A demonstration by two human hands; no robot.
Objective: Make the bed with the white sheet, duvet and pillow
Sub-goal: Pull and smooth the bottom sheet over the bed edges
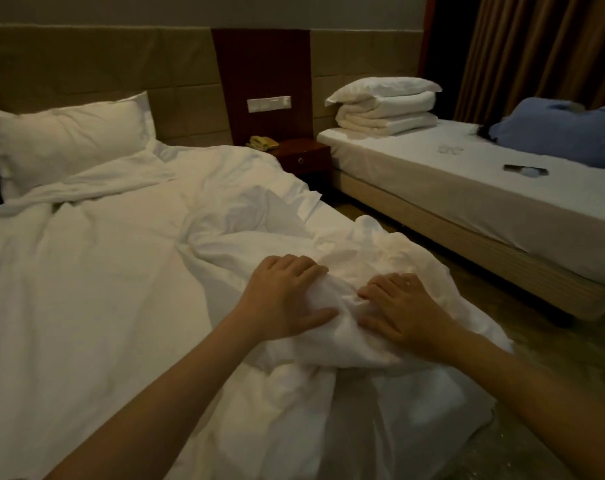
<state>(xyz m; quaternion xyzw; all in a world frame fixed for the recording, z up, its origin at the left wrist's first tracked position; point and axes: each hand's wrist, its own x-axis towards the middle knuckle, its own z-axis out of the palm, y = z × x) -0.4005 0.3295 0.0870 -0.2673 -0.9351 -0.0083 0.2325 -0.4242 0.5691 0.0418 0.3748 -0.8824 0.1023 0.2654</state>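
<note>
So the near bed (pixel 24 358) is carrying a rumpled white duvet (pixel 225 188) with a pillow (pixel 69 136) sitting at the headboard end, while the far bed (pixel 467 230) is holding a folded bedding stack (pixel 387 116). Both arms are reaching forward. The left hand (pixel 287 296) and right hand (pixel 401 306) are gripping a bunched wad of duvet at the bed's right edge, fingers curling over it, and it's spilling off the side.

Open floor aisle (pixel 484 289) beside second bed (pixel 432 174); duvet heap (pixel 380 251) at bed (pixel 325 226) edge, nightstand (pixel 304 157) beyond.
</note>
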